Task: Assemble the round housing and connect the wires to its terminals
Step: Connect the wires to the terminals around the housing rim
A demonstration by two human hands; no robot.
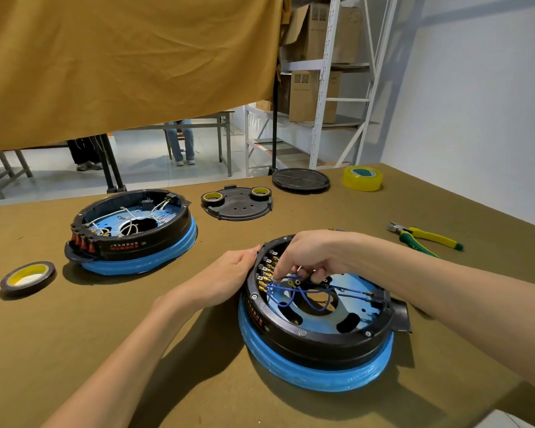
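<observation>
My left hand [229,274] rests flat against the rim of the rigid round housing [318,313] on the counter [74,350], steadying it, while my right hand [303,257] pinches a thin, springy blue wire [303,296] near its connector, beside the delicate-looking brass terminals [264,279].

Both forearms are bare, with no sleeves, gloves, rings or watch visible.

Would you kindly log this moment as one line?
left hand steadies near housing | right hand pinches blue wire at terminals
</observation>
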